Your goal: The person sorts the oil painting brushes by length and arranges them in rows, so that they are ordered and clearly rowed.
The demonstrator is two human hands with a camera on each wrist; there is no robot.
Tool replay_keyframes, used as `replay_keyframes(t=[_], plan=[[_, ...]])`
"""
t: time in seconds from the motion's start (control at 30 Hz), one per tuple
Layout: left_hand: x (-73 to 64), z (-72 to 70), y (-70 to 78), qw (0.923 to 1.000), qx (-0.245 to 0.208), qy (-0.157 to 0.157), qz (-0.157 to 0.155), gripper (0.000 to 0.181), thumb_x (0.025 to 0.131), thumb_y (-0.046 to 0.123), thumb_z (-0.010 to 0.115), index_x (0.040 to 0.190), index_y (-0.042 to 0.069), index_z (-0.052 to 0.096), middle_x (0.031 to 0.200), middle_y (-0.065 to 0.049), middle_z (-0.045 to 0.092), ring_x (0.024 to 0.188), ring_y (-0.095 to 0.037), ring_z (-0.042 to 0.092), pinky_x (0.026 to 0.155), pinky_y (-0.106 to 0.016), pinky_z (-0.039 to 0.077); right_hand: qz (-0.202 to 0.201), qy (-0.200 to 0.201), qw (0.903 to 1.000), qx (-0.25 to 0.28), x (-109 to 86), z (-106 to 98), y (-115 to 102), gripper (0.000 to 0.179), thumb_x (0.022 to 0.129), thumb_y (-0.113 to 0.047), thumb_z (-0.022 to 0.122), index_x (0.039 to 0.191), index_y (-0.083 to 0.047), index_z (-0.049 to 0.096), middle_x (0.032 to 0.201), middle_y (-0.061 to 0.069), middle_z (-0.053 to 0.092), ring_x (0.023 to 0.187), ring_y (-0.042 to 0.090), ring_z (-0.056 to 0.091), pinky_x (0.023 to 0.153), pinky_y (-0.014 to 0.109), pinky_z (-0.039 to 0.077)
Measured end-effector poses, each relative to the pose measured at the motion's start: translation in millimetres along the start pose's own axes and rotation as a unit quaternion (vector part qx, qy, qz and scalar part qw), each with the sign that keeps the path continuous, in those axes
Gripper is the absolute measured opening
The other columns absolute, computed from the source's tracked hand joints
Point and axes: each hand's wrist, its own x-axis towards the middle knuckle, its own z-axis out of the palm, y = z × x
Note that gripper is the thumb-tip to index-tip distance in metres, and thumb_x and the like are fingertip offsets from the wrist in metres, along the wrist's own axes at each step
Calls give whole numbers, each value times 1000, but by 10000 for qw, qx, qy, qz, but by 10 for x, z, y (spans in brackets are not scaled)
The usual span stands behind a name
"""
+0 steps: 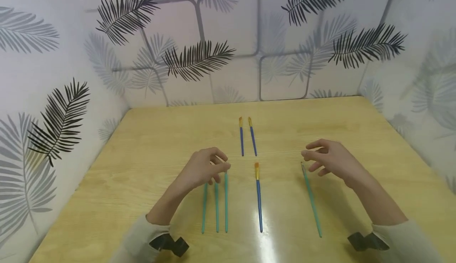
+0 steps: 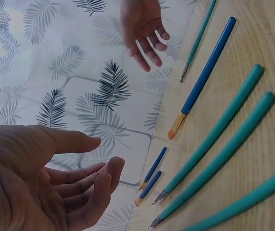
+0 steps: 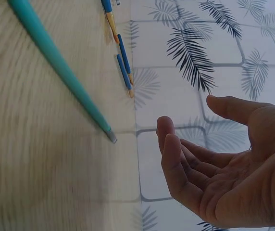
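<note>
In the head view my left hand (image 1: pixel 204 167) hovers over the upper ends of three green paintbrushes, hiding their tips. One of these green paintbrushes (image 1: pixel 226 205) lies nearest the middle. Nothing sits between the loosely bent fingers of that hand (image 2: pixel 56 178) in the left wrist view. On the right, my right hand (image 1: pixel 331 160) hangs above the bristle end of a single green paintbrush (image 1: pixel 311 201); its thumb and fingers stand apart, holding nothing. Between the hands lies a blue paintbrush (image 1: pixel 259 199) with orange bristles pointing away from me.
Two more blue paintbrushes, a left one (image 1: pixel 242 138) and a right one (image 1: pixel 252 138), lie farther back on the wooden table (image 1: pixel 160 136). Behind the table's far edge rises a wall (image 1: pixel 228 81) with a leaf pattern. Dark wrist cameras sit at both sleeves.
</note>
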Motion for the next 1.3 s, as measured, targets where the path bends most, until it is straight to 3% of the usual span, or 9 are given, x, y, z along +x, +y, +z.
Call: replay_keyframes(t=[0.4, 0.57, 0.9, 1.3], plan=[[-3, 24, 13, 9997, -221, -90, 70, 31, 98, 23, 70, 121, 3, 66, 105, -19, 74, 72, -37, 74, 61, -45, 62, 323, 35, 9994, 94, -150, -144, 268, 67, 105, -36, 61, 147, 13, 41, 134, 27, 65, 91, 23, 73, 75, 37, 62], [2, 3, -16, 9996, -260, -124, 54, 32, 98, 22, 70, 121, 0, 66, 102, -16, 74, 72, -37, 74, 59, -42, 61, 460, 4, 9989, -47, -200, -151, 343, 69, 106, -39, 59, 146, 13, 41, 134, 27, 65, 94, 24, 73, 77, 41, 62], [76, -49, 5, 9990, -319, -243, 207, 34, 97, 25, 71, 120, 1, 67, 103, -21, 75, 71, -38, 74, 56, -39, 61, 567, -37, 9983, -117, -170, -159, 363, 73, 105, -42, 59, 147, 14, 40, 128, 27, 69, 95, 25, 72, 78, 43, 62], [43, -8, -18, 9988, -479, -97, 54, 35, 96, 22, 71, 121, -1, 66, 102, -19, 75, 71, -37, 74, 55, -37, 60, 618, -54, 9981, -35, -205, -155, 412, 73, 105, -41, 60, 148, 13, 39, 130, 28, 67, 96, 27, 73, 78, 43, 63]])
